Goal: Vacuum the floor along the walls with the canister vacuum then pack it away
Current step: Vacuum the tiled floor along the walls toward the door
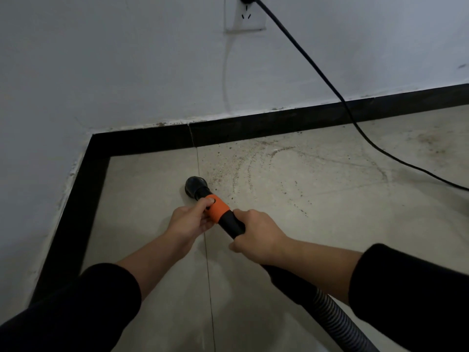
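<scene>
A black vacuum wand with an orange collar (217,208) points down at the tiled floor near a room corner. Its round black nozzle (196,186) sits on or just above a beige tile. My left hand (191,221) pinches the orange collar with thumb and fingers. My right hand (256,236) grips the black wand just behind the collar. The ribbed grey hose (337,318) trails from the wand to the lower right. The canister itself is out of view.
A black power cord (330,80) runs from the wall socket (247,11) down across the floor to the right. Black skirting (253,128) lines both white walls and meets at a corner on the left. Dirt specks and curved streaks (253,163) lie right of the nozzle.
</scene>
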